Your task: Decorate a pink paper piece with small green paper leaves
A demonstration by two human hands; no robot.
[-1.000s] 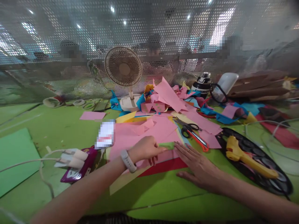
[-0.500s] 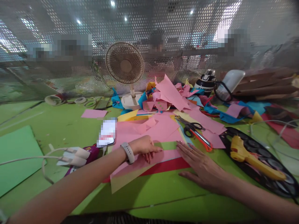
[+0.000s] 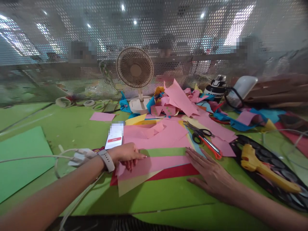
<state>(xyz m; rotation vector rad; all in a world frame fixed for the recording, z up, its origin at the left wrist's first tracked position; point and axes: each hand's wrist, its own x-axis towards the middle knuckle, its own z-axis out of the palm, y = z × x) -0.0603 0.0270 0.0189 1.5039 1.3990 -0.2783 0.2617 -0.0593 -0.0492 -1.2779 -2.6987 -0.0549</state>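
Green paper, cut as a narrow strip (image 3: 166,152), is being held flat on a pink sheet (image 3: 158,163), between the left hand (image 3: 127,154) and the right hand (image 3: 208,168). At one end, the left hand is being rested with one digit extended and the other fingers curled; whether the strip is being pinched there cannot be told. At the opposite end, the right hand is being laid flat, its fingers stretched and nothing grasped, only the fingertips being set against the strip. By this spacing the strip is apparently being prevented from lifting or skewing. Edges of a pale yellow sheet (image 3: 131,186) and a red sheet (image 3: 176,172) are being exposed beneath the pink one.

Scissors (image 3: 196,130) and a cutter (image 3: 211,147) are being carried just beyond the right hand, presumably for easy reach. A yellow glue gun (image 3: 267,168) is being supported on a black tray (image 3: 261,152), perhaps to protect the surface. A lit phone (image 3: 115,139) is being displayed face up near the left wrist, possibly for reading.

All are being borne by a green table (image 3: 168,199). Its far side is being occupied by a fan (image 3: 135,70) and a heap of paper scraps (image 3: 180,98); behind them, the room is being veiled by a perforated screen (image 3: 180,29).
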